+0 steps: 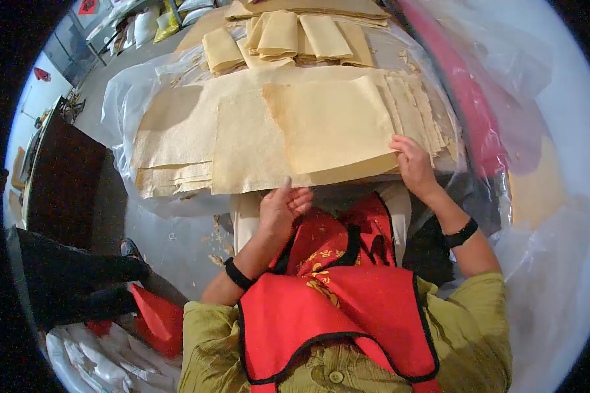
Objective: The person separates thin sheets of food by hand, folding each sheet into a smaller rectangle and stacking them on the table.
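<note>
A thin, pale yellow sheet (339,124) with a fine woven-looking texture and a ragged brownish left edge lies over a wider stack of similar sheets (177,124). My right hand (413,164) is closed on its near right corner, with the front edge bowed slightly up. My left hand (285,208) is just in front of the stack's near edge, palm turned up and fingers apart, thumb tip overlapping the edge in this view. Nothing shows in the left palm.
Folded yellow bundles (278,36) lie behind the stack, with more flat sheets (314,8) farther back. Clear plastic (128,98) hangs over the table's left side. Another person's dark-clothed leg (78,278) is at left, near white sacks (88,360). Pink, plastic-covered material (465,98) runs along the right.
</note>
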`<action>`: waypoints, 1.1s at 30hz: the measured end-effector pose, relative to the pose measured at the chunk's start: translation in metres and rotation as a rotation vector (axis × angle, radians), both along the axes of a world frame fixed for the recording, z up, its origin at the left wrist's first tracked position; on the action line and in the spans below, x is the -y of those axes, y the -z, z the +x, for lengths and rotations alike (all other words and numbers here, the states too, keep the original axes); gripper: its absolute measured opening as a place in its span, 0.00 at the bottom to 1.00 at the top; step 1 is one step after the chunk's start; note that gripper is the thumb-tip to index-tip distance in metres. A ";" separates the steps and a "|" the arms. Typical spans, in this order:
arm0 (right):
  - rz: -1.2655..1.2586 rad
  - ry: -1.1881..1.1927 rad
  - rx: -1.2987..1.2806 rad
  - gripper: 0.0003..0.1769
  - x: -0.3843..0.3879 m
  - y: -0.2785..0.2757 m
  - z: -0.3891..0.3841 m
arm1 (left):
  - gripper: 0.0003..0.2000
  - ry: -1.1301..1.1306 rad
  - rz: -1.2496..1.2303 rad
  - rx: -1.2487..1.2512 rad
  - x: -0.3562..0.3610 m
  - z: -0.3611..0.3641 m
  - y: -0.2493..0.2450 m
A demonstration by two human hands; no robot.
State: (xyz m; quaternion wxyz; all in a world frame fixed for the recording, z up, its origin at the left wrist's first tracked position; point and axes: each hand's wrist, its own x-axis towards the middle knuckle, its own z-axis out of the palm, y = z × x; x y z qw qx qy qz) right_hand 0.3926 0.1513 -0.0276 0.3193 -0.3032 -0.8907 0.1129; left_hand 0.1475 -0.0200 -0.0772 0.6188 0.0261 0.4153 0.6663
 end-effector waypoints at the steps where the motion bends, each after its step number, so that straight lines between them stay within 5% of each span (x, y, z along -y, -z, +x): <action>1: -0.016 -0.006 -0.005 0.13 -0.001 -0.002 0.000 | 0.15 -0.061 0.012 -0.057 0.000 -0.002 -0.004; 11: 0.073 -0.054 0.060 0.13 0.001 0.016 0.005 | 0.12 -0.434 0.176 -0.434 -0.026 -0.033 -0.013; 15: 0.104 -0.068 0.055 0.13 0.005 0.014 0.007 | 0.14 -0.418 0.283 -1.340 -0.038 -0.018 -0.028; 20: 0.131 -0.081 0.052 0.13 0.002 0.022 0.009 | 0.26 0.118 0.510 -2.163 -0.060 0.013 -0.048; 23: 0.101 -0.092 0.068 0.12 0.002 0.023 0.011 | 0.21 0.347 0.376 -2.227 -0.074 0.023 -0.031; 30: 0.022 -0.075 0.053 0.17 0.004 -0.021 -0.015 | 0.19 0.388 0.445 -2.269 -0.076 0.019 -0.014; 33: 0.153 0.009 0.394 0.27 -0.014 -0.020 -0.050 | 0.20 0.414 0.452 -2.236 -0.077 0.021 -0.022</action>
